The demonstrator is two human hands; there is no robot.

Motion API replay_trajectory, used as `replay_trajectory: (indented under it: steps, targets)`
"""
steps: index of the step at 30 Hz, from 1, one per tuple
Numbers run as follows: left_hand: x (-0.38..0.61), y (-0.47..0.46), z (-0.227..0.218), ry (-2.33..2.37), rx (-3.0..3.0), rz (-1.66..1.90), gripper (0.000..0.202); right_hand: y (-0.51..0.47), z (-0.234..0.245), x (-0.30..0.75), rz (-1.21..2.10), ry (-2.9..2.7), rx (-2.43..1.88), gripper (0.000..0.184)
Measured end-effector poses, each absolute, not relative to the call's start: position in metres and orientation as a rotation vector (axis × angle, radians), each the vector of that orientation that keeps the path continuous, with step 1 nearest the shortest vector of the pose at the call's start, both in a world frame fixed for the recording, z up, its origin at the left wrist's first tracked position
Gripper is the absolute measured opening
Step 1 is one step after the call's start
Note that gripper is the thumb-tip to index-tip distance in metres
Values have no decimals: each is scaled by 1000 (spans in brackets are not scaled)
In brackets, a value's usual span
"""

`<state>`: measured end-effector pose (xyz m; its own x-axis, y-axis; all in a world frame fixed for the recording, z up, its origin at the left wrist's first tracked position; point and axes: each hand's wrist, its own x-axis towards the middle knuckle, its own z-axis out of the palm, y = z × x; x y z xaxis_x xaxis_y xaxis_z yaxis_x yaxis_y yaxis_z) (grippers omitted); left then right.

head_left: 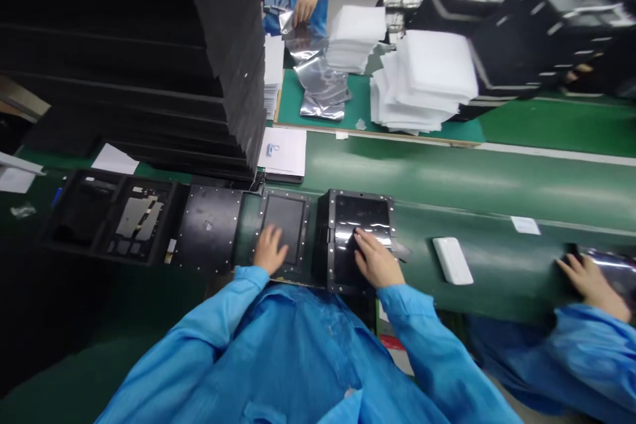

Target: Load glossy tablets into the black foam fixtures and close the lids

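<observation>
My left hand (pixel 269 250) rests on the lower left part of a flat black frame (pixel 305 212) with a dark grey recessed middle. Its fingers are a little bent and apart, and nothing shows in them. Spread fingers of my right hand (pixel 378 260) lie on a glossy black panel (pixel 360 212), which sits face up in a raised black box fixture (pixel 322 255) with dotted corners. Left of my left hand is a black plate (pixel 209 225) with small bright dots along its edges. Whatever is under my right palm is hidden.
A tall stack of black trays (pixel 238 66) rises at left, near a tray with an opened device (pixel 140 217). On the green bench lie a white block-shaped object (pixel 452 260) and white sheets (pixel 432 73). Two co-workers' hands show: one opposite (pixel 307 3), one at right (pixel 593 281).
</observation>
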<state>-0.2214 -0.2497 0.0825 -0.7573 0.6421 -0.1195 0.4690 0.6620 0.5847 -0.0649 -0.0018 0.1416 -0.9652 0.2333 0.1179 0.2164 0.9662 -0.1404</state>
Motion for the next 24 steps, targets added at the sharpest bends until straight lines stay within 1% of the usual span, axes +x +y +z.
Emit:
replay_trajectory:
  steps: [2,5,8,9,11,13,14,16,18,20,22,23,24]
  targets:
    - [-238,-261,70,2629,465,643,57,-26,140,-29,169,-3026,-351,45]
    - [-237,-251,64,2593,247,626,66,-60,136,17,118,-3071,-417,53]
    - [-224,-230,70,2572,84,747,67,-83,130,36,64,-3108,-491,67]
    - [-222,-227,73,2559,12,804,67,-86,129,37,47,-3114,-504,69]
    - [-222,-226,80,2520,-108,948,69,-87,131,35,46,-3123,-508,65]
    - [-226,-234,87,2440,-156,1158,71,-81,138,31,143,-3135,-477,60]
    - [-229,-238,91,2368,-128,1278,70,-75,143,30,235,-3137,-455,57]
    - [-230,-243,101,2200,-14,1458,59,-62,154,25,512,-3105,-424,50]
    - [-221,-240,117,2098,71,1516,46,-48,162,16,926,-2982,-451,42]
    - [-197,-230,138,2105,205,1542,44,-39,167,-2,1497,-2720,-506,45]
    - [-160,-214,160,2141,583,1520,43,-34,168,-24,2022,-2334,-571,50]
    - [-140,-205,170,2157,849,1448,42,-33,169,-34,2185,-2146,-618,50]
    - [-121,-196,178,2187,1084,1341,42,-33,169,-42,2272,-1996,-671,50]
